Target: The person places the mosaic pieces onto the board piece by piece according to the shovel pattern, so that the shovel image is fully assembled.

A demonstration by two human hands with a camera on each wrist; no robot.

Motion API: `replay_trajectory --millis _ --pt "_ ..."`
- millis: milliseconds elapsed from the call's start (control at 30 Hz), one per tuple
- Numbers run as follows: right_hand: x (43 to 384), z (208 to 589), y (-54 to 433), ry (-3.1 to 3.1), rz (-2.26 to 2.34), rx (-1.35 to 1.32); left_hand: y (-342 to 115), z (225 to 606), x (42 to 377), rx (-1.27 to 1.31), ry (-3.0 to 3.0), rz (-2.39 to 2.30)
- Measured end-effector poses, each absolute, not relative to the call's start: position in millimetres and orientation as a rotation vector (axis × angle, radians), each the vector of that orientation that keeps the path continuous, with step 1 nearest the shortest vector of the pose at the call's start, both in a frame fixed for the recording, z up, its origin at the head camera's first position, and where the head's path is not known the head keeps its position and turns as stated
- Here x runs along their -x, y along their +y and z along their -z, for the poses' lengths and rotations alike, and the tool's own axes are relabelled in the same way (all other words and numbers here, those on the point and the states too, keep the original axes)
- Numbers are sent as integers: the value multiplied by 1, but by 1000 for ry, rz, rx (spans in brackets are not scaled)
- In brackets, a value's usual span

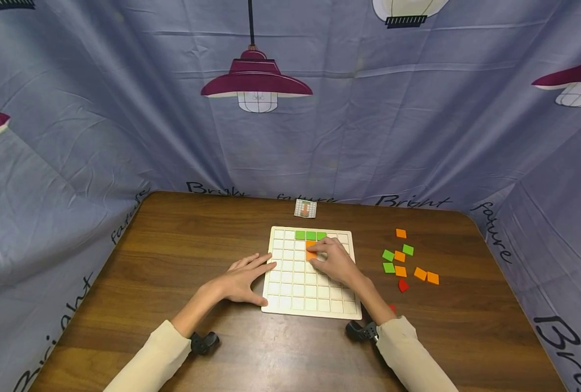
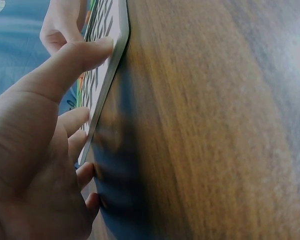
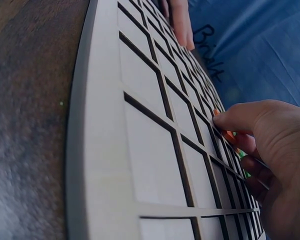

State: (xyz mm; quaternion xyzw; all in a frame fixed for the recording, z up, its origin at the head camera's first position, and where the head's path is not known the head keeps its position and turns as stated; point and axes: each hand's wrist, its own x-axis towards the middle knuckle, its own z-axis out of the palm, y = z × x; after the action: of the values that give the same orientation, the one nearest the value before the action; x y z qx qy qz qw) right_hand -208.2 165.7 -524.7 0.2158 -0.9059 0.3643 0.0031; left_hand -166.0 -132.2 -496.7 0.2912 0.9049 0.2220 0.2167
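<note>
A pale gridded board (image 1: 276, 302) lies on the brown table. Three green square tiles (image 1: 311, 236) fill a short row near its far edge. Directly below the middle one, an orange tile (image 1: 311, 245) sits in the grid. My right hand (image 1: 336, 262) reaches over the board and pinches another orange tile (image 3: 229, 136) between thumb and fingers, low at the grid; the fingers partly hide it. With fingers spread, my left hand (image 1: 243, 280) rests along the board's left side, thumb (image 2: 100, 52) on the near corner and fingertips at the edge.
Right of the board lie several loose orange tiles (image 1: 400, 271) and green tiles (image 1: 389, 268). A red piece (image 1: 403, 286) is close by; another red piece (image 1: 392, 307) shows beside my right forearm. A small pattern card (image 1: 305, 208) lies behind the board, before a blue curtain (image 1: 368, 136).
</note>
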Motion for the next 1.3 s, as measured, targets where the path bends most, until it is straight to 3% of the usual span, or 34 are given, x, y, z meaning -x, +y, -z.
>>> replay_trajectory --millis 1300 --pt "205 520 171 -2820 -1143 -680 -131 496 166 -816 2509 -600"
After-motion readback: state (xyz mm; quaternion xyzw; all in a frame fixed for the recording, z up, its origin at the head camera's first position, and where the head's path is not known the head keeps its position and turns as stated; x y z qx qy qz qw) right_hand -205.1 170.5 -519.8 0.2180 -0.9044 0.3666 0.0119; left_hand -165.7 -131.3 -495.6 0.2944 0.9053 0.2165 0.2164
